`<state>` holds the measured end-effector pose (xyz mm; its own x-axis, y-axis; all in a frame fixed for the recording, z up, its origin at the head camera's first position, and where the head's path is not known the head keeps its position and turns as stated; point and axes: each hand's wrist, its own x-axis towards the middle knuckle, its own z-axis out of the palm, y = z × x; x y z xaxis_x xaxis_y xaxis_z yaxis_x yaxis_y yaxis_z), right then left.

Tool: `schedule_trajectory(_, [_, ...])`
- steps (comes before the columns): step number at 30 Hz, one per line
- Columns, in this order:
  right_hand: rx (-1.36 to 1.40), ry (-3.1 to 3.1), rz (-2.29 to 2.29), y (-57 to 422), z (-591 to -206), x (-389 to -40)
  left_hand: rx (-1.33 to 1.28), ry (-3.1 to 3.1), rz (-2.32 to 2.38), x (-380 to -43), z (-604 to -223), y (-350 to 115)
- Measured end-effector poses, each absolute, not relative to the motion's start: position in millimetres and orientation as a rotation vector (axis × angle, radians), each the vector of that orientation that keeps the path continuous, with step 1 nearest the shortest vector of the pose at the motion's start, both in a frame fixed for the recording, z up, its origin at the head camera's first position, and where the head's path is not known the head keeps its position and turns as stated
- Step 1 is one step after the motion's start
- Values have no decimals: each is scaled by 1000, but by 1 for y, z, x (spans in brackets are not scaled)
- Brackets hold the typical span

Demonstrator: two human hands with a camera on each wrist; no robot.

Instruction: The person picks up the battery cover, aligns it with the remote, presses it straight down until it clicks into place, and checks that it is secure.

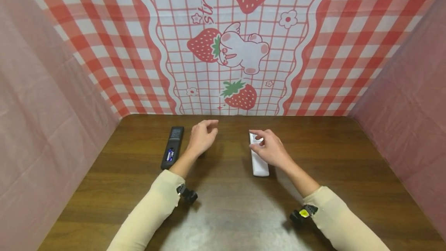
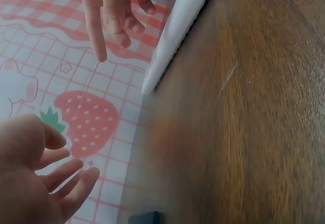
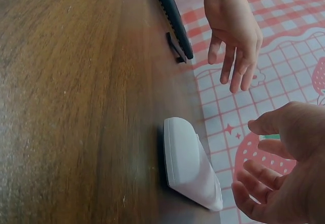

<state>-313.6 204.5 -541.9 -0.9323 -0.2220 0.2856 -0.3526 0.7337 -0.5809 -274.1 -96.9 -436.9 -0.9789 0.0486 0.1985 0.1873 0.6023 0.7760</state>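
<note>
Head view: the left hand [image 1: 203, 138] hangs loose and empty beside the black remote [image 1: 175, 139], the right hand [image 1: 271, 149] likewise over the white remote [image 1: 260, 167], both remotes on the surface [image 1: 226, 208]. A low leftward sweep could jolt the black remote, dislodging its exposed batteries [image 1: 170, 154]; a glancing pinch could skid the white one.

Your brown wood-grain tabletop [image 1: 223, 212] looks smooth, with a soft sheen towards six o'clock. At eleven, the long black remote control [image 1: 173, 142] is matt plastic; towards one, the long white remote control [image 1: 260, 165] is smooth plastic — faintly glossy. The red-and-white printed backdrop [image 1: 223, 76] at twelve is matt cloth, and your cream sleeves [image 1: 151, 204] are matt, stretchy-looking fabric.
</note>
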Motion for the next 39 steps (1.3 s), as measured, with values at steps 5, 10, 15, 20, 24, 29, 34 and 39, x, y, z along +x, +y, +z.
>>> schedule_trajectory(5, [478,-2756,979,201,-542,-316,-222,-2637,-1328,-283,-449,-105])
schedule_trajectory(10, [503,-2765,988,196,-539,-314,-241,-2622,-1325,-296,-465,-114])
schedule_trajectory(15, [509,-2780,969,191,-540,-313,-189,-2671,-1215,-321,-494,-128])
schedule_trajectory(20, [532,-2773,940,187,-543,-315,-170,-2701,-1193,-339,-509,-140])
schedule_trajectory(24, [558,-2744,962,183,-542,-312,-177,-2693,-1170,-342,-510,-147])
schedule_trajectory(29, [595,-2730,1004,172,-516,-290,-199,-2673,-1200,-340,-510,-153])
schedule_trajectory(34, [608,-2752,1047,165,-499,-279,-176,-2685,-1218,-330,-499,-155])
schedule_trajectory(39, [580,-2802,1009,165,-522,-300,-135,-2690,-1278,-296,-458,-148])
